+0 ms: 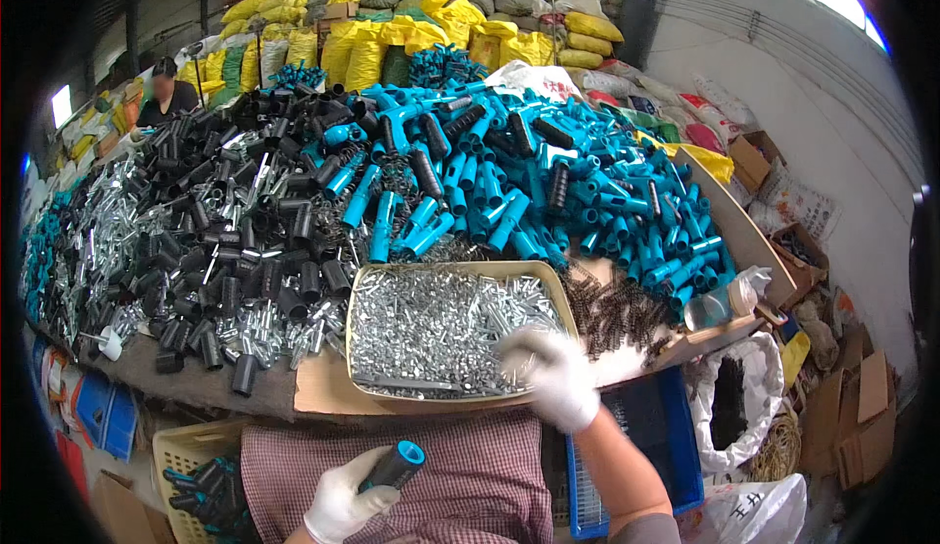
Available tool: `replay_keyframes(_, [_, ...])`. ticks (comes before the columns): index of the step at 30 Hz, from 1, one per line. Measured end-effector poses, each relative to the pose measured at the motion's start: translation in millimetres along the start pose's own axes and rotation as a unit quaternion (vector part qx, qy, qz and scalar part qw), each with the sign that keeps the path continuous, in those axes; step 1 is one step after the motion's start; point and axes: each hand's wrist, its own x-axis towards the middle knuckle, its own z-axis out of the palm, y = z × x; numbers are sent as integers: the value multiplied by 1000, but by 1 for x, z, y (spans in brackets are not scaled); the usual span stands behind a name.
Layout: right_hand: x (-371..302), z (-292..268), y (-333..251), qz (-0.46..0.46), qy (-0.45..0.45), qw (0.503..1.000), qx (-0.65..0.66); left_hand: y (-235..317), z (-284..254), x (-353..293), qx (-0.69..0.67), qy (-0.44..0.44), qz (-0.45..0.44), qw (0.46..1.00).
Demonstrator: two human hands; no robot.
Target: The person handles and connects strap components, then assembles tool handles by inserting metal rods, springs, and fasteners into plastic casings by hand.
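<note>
My left hand [341,498], in a white glove, is wrapped round a black plastic sleeve with a teal inner ring [397,466] at its open end. It is held over my checked apron [470,471], tilted with the opening up and to the right. My right hand [556,376], also gloved in white, is over the right front side of a cream tray [354,333] full of small shiny metal pins [441,324]. Its fingers are smeared by motion, and whether they grip a pin cannot be seen.
Black sleeves [230,294] and teal tubular parts [499,216] heap up behind the tray, with dark springs [612,304] to its right. A clear plastic jar [720,301] lies further right. A blue crate [676,426] and a yellow basket [176,438] flank my lap. Another person [171,98] is far left.
</note>
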Motion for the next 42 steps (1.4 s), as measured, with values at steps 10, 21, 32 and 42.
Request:
replay_keyframes(10, [-29, 76, -41, -73, -342, 936, 47, -11, -30, 5, 364, 10, 159, 917])
replay_keyframes(21, [304, 72, 66, 44, 67, 972, -222, -12, -28, 6, 218, 61, 131, 965])
replay_keyframes(32, [274, 51, 87, 102, -33, 973, -206, -20, -53, -11, 259, 64, 121, 956])
replay_keyframes(42, [-18, 34, -47, 179, -48, 931, 313, -26, -61, -38, 237, 49, 162, 957])
